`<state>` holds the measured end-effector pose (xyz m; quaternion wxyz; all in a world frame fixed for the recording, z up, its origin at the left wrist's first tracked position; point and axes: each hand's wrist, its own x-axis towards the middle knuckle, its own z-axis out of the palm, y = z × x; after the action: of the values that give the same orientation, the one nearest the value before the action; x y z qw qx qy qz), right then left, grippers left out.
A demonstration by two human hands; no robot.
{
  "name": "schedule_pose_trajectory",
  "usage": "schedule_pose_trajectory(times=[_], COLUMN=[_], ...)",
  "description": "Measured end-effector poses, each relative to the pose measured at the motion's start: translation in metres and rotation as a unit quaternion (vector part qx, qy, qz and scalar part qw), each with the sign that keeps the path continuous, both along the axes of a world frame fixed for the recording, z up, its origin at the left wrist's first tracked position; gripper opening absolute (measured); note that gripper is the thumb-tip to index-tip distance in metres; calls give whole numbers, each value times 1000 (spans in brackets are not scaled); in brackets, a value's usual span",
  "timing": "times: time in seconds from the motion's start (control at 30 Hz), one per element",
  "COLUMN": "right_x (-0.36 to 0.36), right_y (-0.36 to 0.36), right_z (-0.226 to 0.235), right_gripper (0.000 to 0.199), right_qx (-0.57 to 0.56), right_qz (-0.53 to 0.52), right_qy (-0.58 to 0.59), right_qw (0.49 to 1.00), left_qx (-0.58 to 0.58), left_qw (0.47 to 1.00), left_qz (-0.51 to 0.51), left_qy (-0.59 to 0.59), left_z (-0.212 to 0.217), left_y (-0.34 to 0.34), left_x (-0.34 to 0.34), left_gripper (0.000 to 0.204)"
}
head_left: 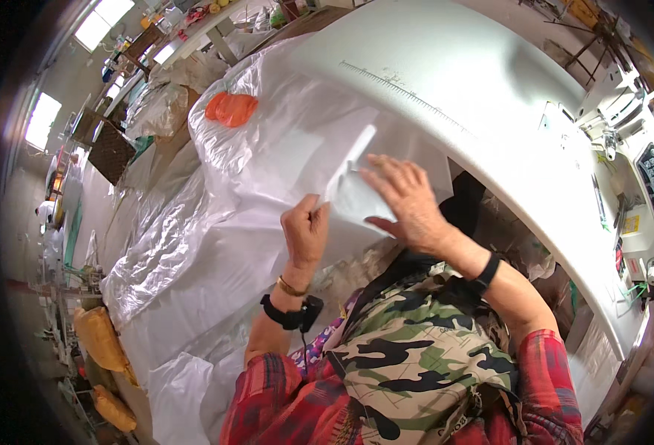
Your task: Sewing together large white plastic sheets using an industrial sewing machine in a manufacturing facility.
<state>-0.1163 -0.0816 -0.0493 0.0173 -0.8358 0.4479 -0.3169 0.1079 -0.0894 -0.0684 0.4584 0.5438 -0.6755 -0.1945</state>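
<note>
My left hand (304, 230) is closed, thumb against the curled fingers, on the lower end of a narrow white folded strip (350, 159). The strip slants up and to the right, and it is slightly blurred. Beside it, my right hand (410, 200) is open with its fingers spread; the palm hovers over thin white material (364, 202), and I cannot tell whether it touches. Beneath both hands spreads a large white sheet (245, 178), smooth in the middle and crinkled and shiny along its left side.
A white worktable (482, 81) with a printed ruler scale curves along the right. On it stands a sewing machine (635, 159) with a lit control panel. An orange-red bundle (230, 109) lies on the sheet. Yellow bundles (104, 341) sit at the lower left.
</note>
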Motion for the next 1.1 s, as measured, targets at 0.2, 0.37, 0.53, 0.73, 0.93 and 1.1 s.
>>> schedule_pose_trajectory(times=[0.2, 0.37, 0.53, 0.73, 0.93, 1.1], right_x=[18, 16, 19, 27, 0, -39], right_y=[-18, 7, 26, 29, 38, 52], right_z=[-25, -22, 37, 95, 47, 10], right_gripper=[90, 110, 114, 107, 86, 32], right_qx=[-14, -20, -127, -213, -89, 41], right_qz=[-113, -16, -29, -79, -193, -228], right_qy=[-117, -114, -200, -304, -230, -208], right_qw=[987, 993, 971, 925, 950, 950], left_qx=[-159, -314, -369, -362, -441, -499], left_qw=[983, 947, 918, 895, 885, 827], left_qz=[54, 58, -129, -205, -17, 65], left_qy=[67, 24, -67, -159, -146, -251], left_z=[93, 146, 188, 217, 264, 331], left_y=[64, 62, 33, 28, 14, -19], left_x=[-9, -20, -45, -76, -61, -30], left_gripper=[5, 13, 15, 12, 12, 18])
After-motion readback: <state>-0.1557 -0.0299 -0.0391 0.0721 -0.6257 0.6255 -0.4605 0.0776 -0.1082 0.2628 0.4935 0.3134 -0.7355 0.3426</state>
